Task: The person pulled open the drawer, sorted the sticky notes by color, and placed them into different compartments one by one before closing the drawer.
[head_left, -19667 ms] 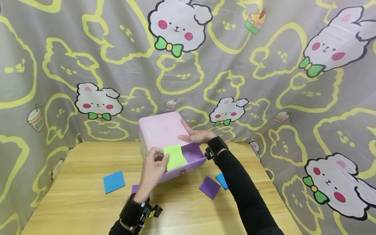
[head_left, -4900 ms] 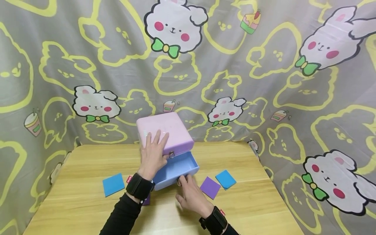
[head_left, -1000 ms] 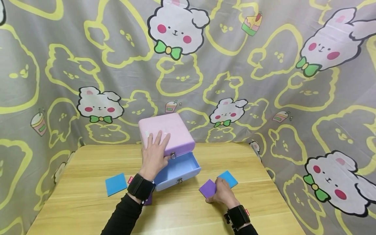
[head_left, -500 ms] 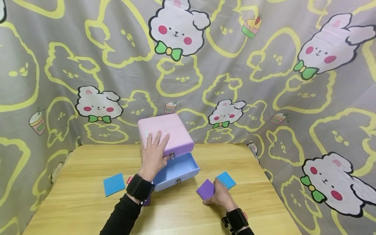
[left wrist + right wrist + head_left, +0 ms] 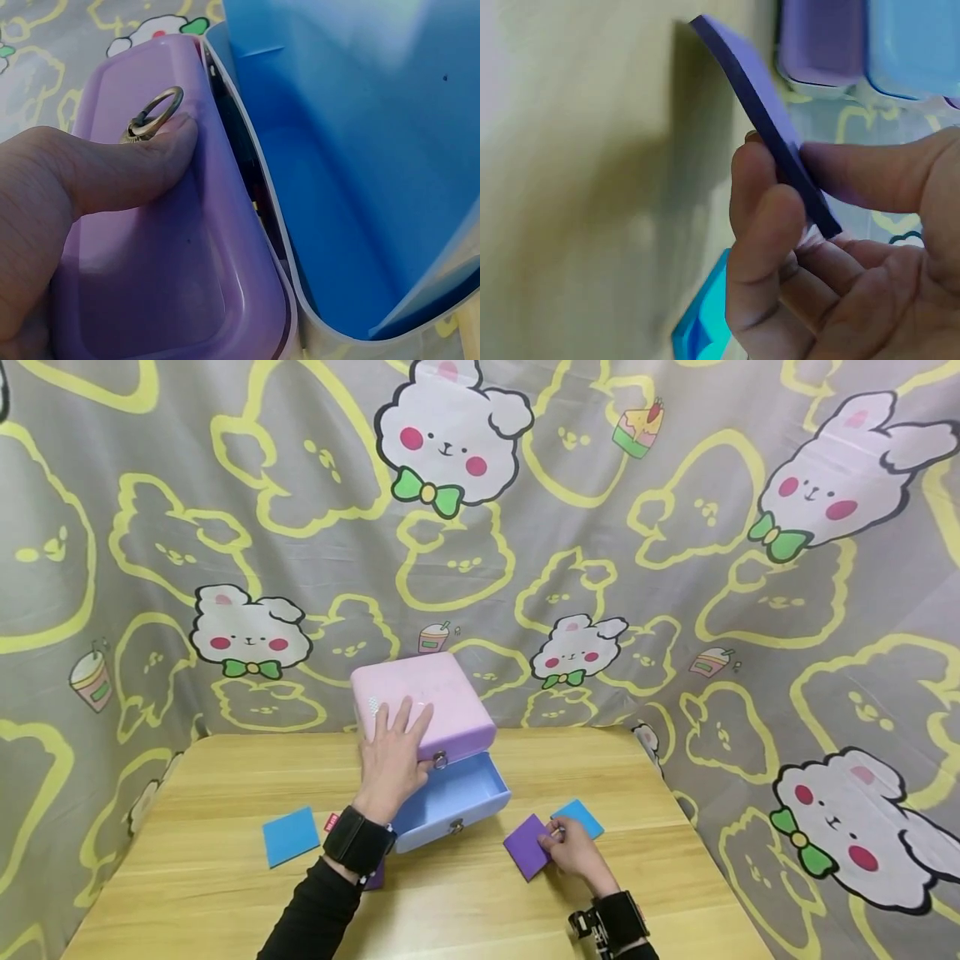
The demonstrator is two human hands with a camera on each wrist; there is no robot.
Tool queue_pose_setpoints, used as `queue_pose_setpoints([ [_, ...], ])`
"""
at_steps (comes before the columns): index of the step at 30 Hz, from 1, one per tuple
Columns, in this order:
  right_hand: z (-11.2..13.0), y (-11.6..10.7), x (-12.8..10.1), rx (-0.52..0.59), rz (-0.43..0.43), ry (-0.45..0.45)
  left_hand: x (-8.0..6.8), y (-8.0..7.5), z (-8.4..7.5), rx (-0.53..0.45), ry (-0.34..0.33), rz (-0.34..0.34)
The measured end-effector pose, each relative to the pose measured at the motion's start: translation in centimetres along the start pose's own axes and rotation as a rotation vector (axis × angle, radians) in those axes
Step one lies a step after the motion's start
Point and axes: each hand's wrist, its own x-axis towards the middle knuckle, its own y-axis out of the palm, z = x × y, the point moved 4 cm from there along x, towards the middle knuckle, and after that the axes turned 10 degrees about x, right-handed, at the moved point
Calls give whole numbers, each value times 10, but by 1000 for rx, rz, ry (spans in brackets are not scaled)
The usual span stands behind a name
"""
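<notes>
A small pink-topped drawer box [image 5: 431,689] stands at the back of the table. My left hand [image 5: 390,767] rests on its top with fingers spread. In the left wrist view, the thumb [image 5: 142,169] lies on the shut purple drawer front [image 5: 150,277], beside its ring pull [image 5: 161,112]. Below it, the blue drawer [image 5: 429,835] is pulled out. To its right, my right hand [image 5: 576,852] pinches a purple sticky-note pad [image 5: 525,850] between thumb and fingers. The right wrist view shows this pad [image 5: 754,97] tilted on edge, off the table.
A blue sticky-note pad [image 5: 577,817] lies just behind my right hand, another blue pad [image 5: 291,837] on the table's left. Part of a purple pad [image 5: 375,878] shows beside my left wrist. A patterned curtain [image 5: 465,568] hangs behind the wooden table [image 5: 225,777].
Earlier, a yellow-green note was at the purple drawer, which has since been shut. My right hand left the blue drawer's pull, took hold of the purple pad and tilted it up. My left hand stayed.
</notes>
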Motion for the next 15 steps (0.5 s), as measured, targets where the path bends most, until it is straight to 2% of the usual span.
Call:
queue_pose_setpoints([
  [9, 21, -12, 6, 132, -110, -8, 1, -2, 0, 11, 3, -11],
  [15, 38, -28, 8, 145, -198, -22, 1, -3, 0, 4, 2, -10],
])
